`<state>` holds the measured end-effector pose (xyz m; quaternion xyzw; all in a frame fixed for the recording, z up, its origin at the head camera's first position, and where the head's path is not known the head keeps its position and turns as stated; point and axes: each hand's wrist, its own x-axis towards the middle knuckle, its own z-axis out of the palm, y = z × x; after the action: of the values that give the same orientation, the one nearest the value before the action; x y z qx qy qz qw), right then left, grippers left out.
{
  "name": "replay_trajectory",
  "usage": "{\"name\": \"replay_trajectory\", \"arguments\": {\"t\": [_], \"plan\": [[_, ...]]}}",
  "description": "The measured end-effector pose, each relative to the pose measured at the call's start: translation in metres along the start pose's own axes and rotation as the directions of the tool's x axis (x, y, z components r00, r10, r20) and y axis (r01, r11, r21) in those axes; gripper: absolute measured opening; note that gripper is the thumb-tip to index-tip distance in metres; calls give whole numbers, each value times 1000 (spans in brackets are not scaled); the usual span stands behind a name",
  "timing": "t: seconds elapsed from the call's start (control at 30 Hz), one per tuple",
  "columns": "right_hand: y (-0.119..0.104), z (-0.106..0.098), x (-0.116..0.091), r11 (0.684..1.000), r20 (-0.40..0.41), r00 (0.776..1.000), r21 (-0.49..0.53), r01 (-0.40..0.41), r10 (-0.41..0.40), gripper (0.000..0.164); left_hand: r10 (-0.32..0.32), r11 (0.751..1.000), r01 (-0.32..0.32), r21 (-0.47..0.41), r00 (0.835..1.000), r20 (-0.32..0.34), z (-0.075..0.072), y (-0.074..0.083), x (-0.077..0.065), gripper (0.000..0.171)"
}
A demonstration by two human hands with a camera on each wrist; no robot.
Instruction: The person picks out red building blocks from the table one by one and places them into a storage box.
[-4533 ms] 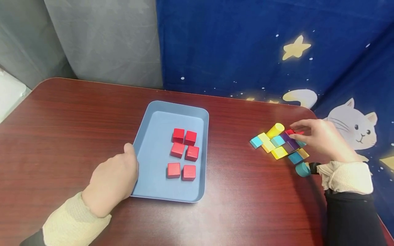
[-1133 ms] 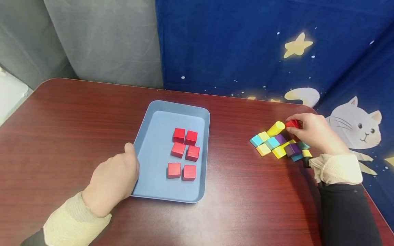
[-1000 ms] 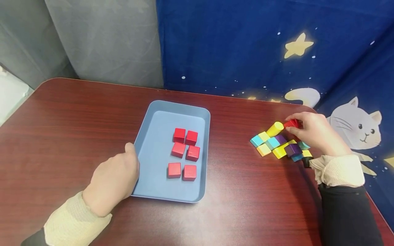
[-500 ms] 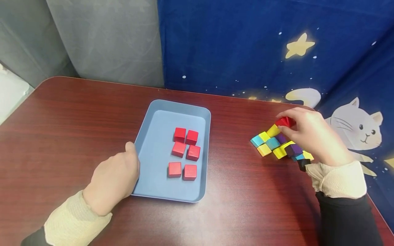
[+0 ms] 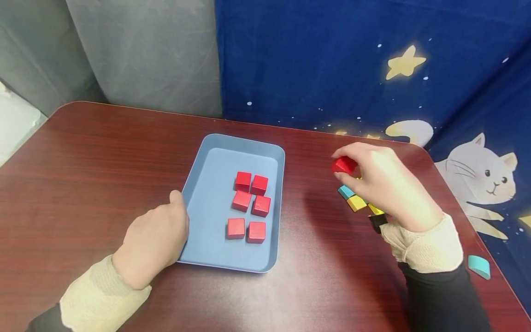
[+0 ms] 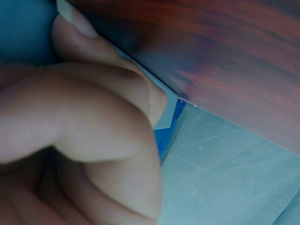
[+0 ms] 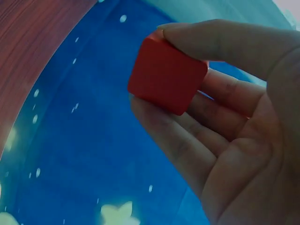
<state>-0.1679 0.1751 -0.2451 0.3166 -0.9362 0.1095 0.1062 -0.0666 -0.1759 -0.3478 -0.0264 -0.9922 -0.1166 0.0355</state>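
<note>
My left hand (image 5: pixel 153 240) grips the left rim of a blue-grey tray (image 5: pixel 203 193); the left wrist view shows its fingers curled at the tray's edge. Several red cubes (image 5: pixel 241 201) lie in the tray, mostly in its right half. Between thumb and fingers my right hand (image 5: pixel 383 184) pinches a red block (image 5: pixel 343 165), held up to the right of the tray. Seen from the right wrist, this red block (image 7: pixel 168 76) shows a square face with rounded corners. Below and behind that hand are a turquoise block (image 5: pixel 346 191) and a yellow block (image 5: pixel 356 203), with others mostly hidden.
A turquoise half-round block (image 5: pixel 479 266) lies near the right edge of the brown table (image 5: pixel 124 152), beside my right sleeve. Behind the table hang a grey curtain (image 5: pixel 153 55) and a blue one (image 5: pixel 298 60) with stars and a cat.
My right hand has picked the red block out of the pile and carried it left toward the tray. The left hand and the cubes in the tray have stayed put.
</note>
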Motion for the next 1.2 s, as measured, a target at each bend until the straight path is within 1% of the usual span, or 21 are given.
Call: {"name": "replay_trajectory", "arguments": {"t": [0.23, 0.33, 0.47, 0.53, 0.63, 0.73, 0.87, 1.0, 1.1, 1.2], "plan": [[-32, 12, 16, 996, 58, 998, 77, 34, -38, 30, -14, 1000, 14, 6, 998, 58, -3, 0, 2, 10], [-47, 14, 22, 993, 69, 996, 109, 54, -62, 34, -18, 1000, 18, 11, 998, 61, -3, 1, 1, 13], [-66, 18, 28, 983, 81, 990, 153, 105, -118, 36, -26, 1000, 25, 8, 997, 73, -4, 1, 1, 14], [-74, 20, 30, 976, 87, 984, 169, 136, -153, 35, -26, 1000, 26, 7, 997, 77, -4, 1, 0, 15], [-86, 22, 34, 971, 101, 978, 175, 164, -183, 35, -27, 1000, 26, 10, 997, 74, -3, 1, 1, 15], [-99, 24, 37, 971, 139, 971, 166, 173, -196, 36, -27, 1000, 26, 11, 997, 77, -4, 2, 1, 16], [-115, 28, 42, 964, 186, 953, 166, 208, -238, 35, -26, 1000, 25, 10, 996, 80, -4, 1, 2, 17], [-129, 35, 46, 948, 203, 932, 172, 269, -301, 32, -23, 1000, 23, 8, 997, 73, -4, 1, 2, 18], [-139, 39, 49, 942, 228, 917, 157, 298, -328, 30, -22, 1000, 22, 11, 997, 69, -3, 1, 2, 19], [-148, 44, 51, 941, 271, 901, 134, 312, -338, 28, -22, 1000, 21, 14, 998, 67, -3, 1, 2, 16]]}}
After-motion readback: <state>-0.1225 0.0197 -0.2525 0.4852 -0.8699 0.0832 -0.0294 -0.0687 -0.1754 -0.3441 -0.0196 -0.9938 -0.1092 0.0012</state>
